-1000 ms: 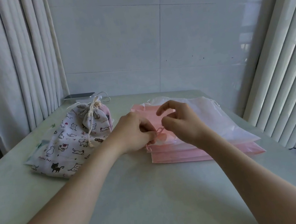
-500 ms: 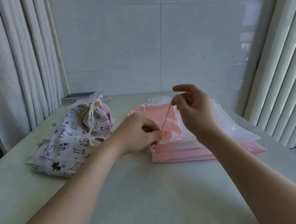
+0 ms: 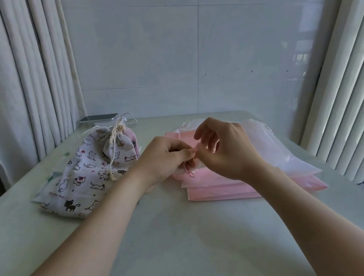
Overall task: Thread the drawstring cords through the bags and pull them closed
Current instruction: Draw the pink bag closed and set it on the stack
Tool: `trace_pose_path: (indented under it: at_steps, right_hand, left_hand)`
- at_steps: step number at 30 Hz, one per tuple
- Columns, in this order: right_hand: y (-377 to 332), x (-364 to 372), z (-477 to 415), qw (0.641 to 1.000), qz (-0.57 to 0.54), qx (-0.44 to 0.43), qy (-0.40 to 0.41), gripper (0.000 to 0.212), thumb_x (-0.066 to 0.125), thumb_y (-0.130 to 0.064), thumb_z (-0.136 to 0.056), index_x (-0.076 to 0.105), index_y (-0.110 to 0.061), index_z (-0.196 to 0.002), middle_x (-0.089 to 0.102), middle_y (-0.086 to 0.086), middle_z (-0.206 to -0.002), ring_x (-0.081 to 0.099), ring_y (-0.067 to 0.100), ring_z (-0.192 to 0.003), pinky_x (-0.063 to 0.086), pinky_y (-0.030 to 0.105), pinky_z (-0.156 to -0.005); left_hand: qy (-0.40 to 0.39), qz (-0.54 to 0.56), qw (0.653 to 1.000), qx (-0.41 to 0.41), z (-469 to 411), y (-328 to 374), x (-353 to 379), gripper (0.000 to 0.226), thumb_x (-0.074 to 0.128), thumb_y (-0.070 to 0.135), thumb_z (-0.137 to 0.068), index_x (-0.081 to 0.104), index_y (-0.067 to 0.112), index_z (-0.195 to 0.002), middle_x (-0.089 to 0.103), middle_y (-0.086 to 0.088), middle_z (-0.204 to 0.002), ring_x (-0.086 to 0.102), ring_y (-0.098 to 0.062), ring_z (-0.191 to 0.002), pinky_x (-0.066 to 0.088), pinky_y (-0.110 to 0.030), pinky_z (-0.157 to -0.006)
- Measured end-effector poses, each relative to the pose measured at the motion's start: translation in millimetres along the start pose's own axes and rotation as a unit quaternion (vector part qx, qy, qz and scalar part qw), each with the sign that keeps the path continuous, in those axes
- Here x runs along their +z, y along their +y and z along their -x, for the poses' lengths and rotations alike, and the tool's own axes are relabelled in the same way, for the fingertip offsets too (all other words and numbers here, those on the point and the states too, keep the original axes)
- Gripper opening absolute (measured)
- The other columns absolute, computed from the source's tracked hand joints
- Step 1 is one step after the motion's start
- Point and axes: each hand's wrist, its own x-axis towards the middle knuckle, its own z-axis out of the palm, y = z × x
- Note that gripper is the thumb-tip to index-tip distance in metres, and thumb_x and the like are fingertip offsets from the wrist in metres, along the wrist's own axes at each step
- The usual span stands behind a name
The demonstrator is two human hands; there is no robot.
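A stack of flat pink drawstring bags lies on the table at centre right. My left hand pinches the gathered left corner of the top pink bag. My right hand meets it, thumb and forefinger closed on the thin pink cord; a short loop of that cord hangs below the fingers. To the left lies a cat-print cloth bag, cinched at its top with a beige cord.
A clear plastic bag covers the far right part of the pink stack. A phone with a white cable lies at the table's back left. Curtains hang at left, vertical blinds at right, and a tiled wall stands behind.
My right hand had lifted up and back, drawing the pink cord taut; it has come back down to meet my left hand at the bag's corner. My left hand stayed in place.
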Motion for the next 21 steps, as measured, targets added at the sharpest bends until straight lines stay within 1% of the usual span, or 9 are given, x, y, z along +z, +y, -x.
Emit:
trace_pose_path:
  at_steps: [2,3,6,8,10,13,16,18,21]
  right_hand:
    - [-1.3,-1.2,0.7,0.999,-0.006,-0.006,-0.034,0.02,0.073,-0.024,-0.079,0.071,-0.021,-0.099,0.07,-0.012,-0.079,0.068,0.007,-0.073,0.054,0.021,-0.067]
    - [-0.7,-1.4,0.0,0.999,-0.003,-0.013,-0.042,0.02,0.076,-0.024,-0.08,0.073,-0.02,-0.099,0.072,-0.012,-0.079,0.069,0.007,-0.073,0.056,0.021,-0.068]
    - [2.0,-3.1,-2.0,0.999,0.0,-0.032,-0.043,0.016,0.083,-0.024,-0.082,0.077,-0.017,-0.095,0.074,-0.013,-0.078,0.072,0.003,-0.072,0.059,0.021,-0.071]
    - [2.3,-5.8,-2.7,0.999,-0.005,-0.027,-0.043,0.019,0.087,-0.026,-0.081,0.078,-0.015,-0.094,0.075,-0.014,-0.076,0.072,0.001,-0.072,0.059,0.019,-0.072]
    - [2.2,-7.8,-3.2,0.999,-0.001,-0.01,-0.05,0.022,0.09,-0.028,-0.079,0.08,-0.015,-0.094,0.076,-0.014,-0.076,0.072,-0.002,-0.072,0.058,0.016,-0.075]
    - [2.5,-8.4,-4.8,0.998,0.018,0.008,-0.06,0.015,0.091,-0.025,-0.078,0.082,-0.017,-0.088,0.078,-0.011,-0.075,0.071,-0.005,-0.074,0.057,0.018,-0.079]
    - [0.5,-7.1,-5.5,0.997,0.031,0.012,-0.069,0.013,0.09,-0.023,-0.08,0.084,-0.019,-0.091,0.08,-0.007,-0.08,0.072,0.0,-0.078,0.056,0.019,-0.082]
    - [-1.4,-5.4,-5.8,0.997,0.044,0.008,-0.07,0.012,0.089,-0.021,-0.081,0.085,-0.02,-0.092,0.08,-0.005,-0.082,0.073,0.006,-0.078,0.056,0.024,-0.083]
    - [-2.6,-2.1,-6.2,0.996,0.062,0.001,-0.069,0.012,0.089,-0.02,-0.081,0.085,-0.02,-0.093,0.079,-0.001,-0.081,0.073,0.015,-0.079,0.058,0.033,-0.081]
  left_hand:
    - [0.007,-0.004,1.0,0.002,0.0,0.6,0.5,0.016,0.069,0.01,-0.098,0.079,0.001,-0.089,0.076,-0.013,-0.078,0.069,-0.018,-0.07,0.053,-0.026,-0.068]
    - [0.011,-0.011,1.0,0.003,-0.1,0.8,0.9,0.015,0.07,0.01,-0.098,0.08,0.003,-0.088,0.076,-0.013,-0.077,0.069,-0.017,-0.069,0.054,-0.027,-0.068]
    - [0.024,-0.012,1.0,0.005,-1.0,-0.2,1.9,0.011,0.072,0.01,-0.096,0.081,0.005,-0.092,0.077,-0.014,-0.08,0.07,-0.016,-0.07,0.059,-0.029,-0.074]
    - [0.033,-0.005,0.999,0.005,-1.3,0.6,2.1,0.01,0.073,0.011,-0.096,0.082,0.006,-0.094,0.077,-0.016,-0.082,0.071,-0.017,-0.071,0.061,-0.031,-0.077]
    - [0.033,-0.005,0.999,0.005,-1.1,2.3,2.4,0.01,0.075,0.013,-0.095,0.082,0.007,-0.092,0.077,-0.016,-0.08,0.071,-0.017,-0.071,0.06,-0.03,-0.075]
    - [0.031,-0.012,0.999,0.007,0.7,3.9,3.1,0.01,0.075,0.013,-0.095,0.082,0.007,-0.091,0.077,-0.015,-0.079,0.07,-0.019,-0.07,0.057,-0.025,-0.072]
    - [0.033,-0.017,0.999,0.008,0.9,4.2,2.8,0.01,0.073,0.011,-0.096,0.082,0.008,-0.092,0.078,-0.014,-0.08,0.072,-0.02,-0.072,0.059,-0.025,-0.075]
    - [0.029,-0.019,0.999,0.008,0.5,3.9,2.2,0.009,0.074,0.013,-0.096,0.083,0.009,-0.094,0.078,-0.012,-0.081,0.072,-0.019,-0.074,0.059,-0.025,-0.077]
    - [0.019,-0.018,1.0,0.009,-0.2,3.7,2.5,0.011,0.075,0.016,-0.096,0.082,0.009,-0.099,0.079,-0.013,-0.085,0.076,-0.027,-0.081,0.059,-0.033,-0.083]
